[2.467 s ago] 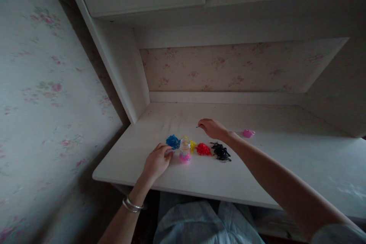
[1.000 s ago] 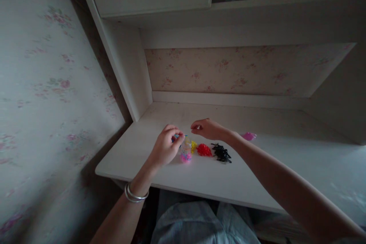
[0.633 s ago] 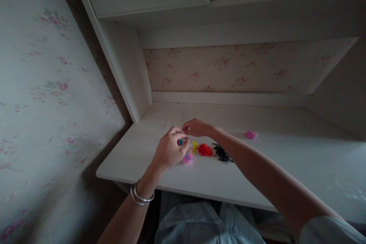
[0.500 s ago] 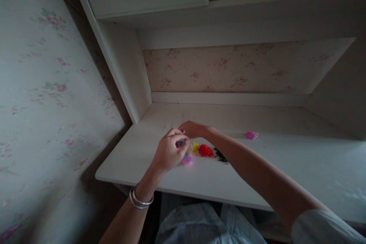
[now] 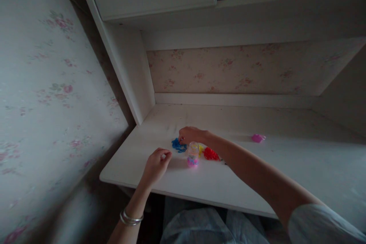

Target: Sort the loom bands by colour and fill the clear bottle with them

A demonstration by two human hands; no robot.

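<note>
My right hand [image 5: 192, 135] reaches over the desk with curled fingers, its tips at the edge of a pile of blue, loop-like pieces [image 5: 178, 145]. What the fingers pinch is hidden. Lower and to the left, my left hand [image 5: 158, 164] hovers with thumb and forefinger pressed together; anything between them is too small to see. A small clear container [image 5: 193, 154] stands upright between the hands, with pink and blue bits at its bottom. Right of it lie a yellow pile [image 5: 201, 149] and a red bundle [image 5: 211, 154]. My right forearm mostly covers some black pieces [image 5: 224, 162].
A pink object [image 5: 258, 138] lies farther right on the white desk [image 5: 177, 181]. A side panel [image 5: 126, 72] rises at the left, and a cabinet [image 5: 160, 2] overhangs the back. The desk's front edge runs just before my lap.
My left hand has moved away from the container, down and left. My right hand now shows at the blue pile, which has come into view. The camera has shifted slightly left.
</note>
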